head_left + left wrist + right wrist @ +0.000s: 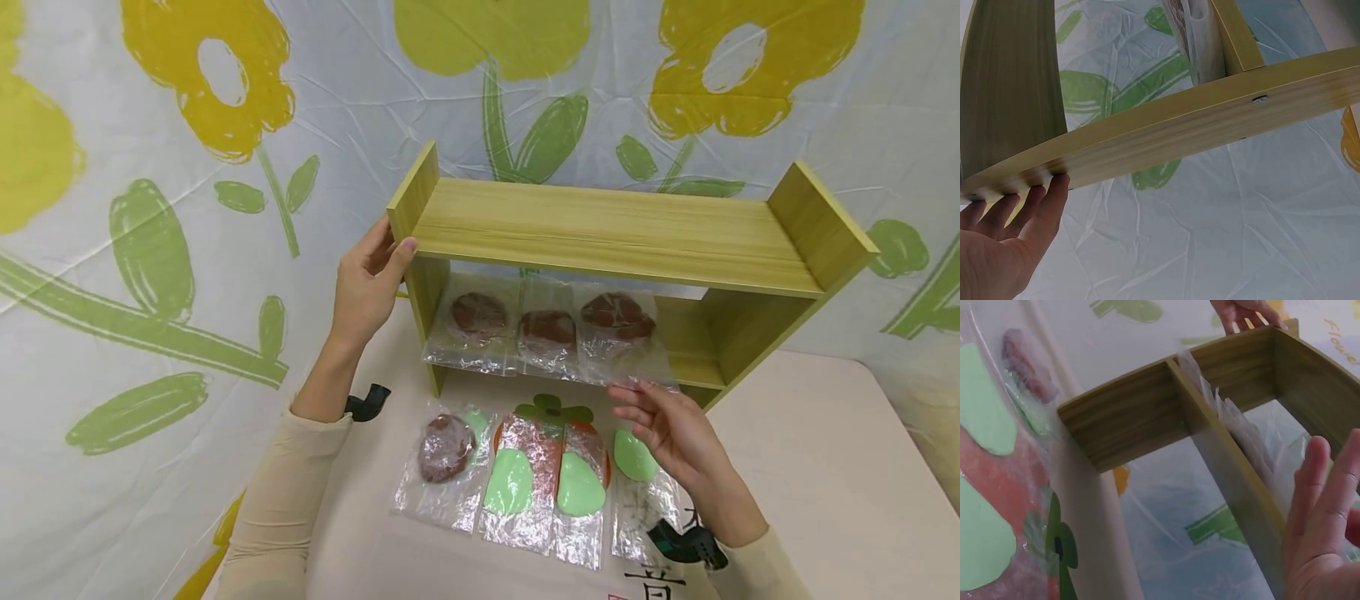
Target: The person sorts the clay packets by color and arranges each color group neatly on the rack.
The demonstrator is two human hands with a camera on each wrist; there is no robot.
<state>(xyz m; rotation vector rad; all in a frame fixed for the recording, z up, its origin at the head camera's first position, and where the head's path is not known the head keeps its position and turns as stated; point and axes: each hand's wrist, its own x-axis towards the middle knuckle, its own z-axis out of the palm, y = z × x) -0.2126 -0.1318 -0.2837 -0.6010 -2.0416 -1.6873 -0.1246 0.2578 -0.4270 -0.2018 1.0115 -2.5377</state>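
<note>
My left hand [365,287] grips the upper left side panel of a small wooden shelf [615,233]. Its thumb lies at the panel's front edge; in the left wrist view, the fingertips [1054,187] press the outer face. Three clear plastic bags with dark reddish-brown rounded pieces stand side by side in the shelf's lower opening: a left bag [480,317], a middle bag [547,329] and a right bag [618,321]. My right hand [678,429] is beside the right bag's lower edge, fingers extended; whether they touch the bag, I cannot tell.
In front of the shelf lie a bag with a brown piece [446,450] and several bags with pale green pieces [510,481]. Some of them cover a red, fruit-shaped mat with green leaves [552,408]. A flower-printed cloth [315,125] hangs behind the table [817,467].
</note>
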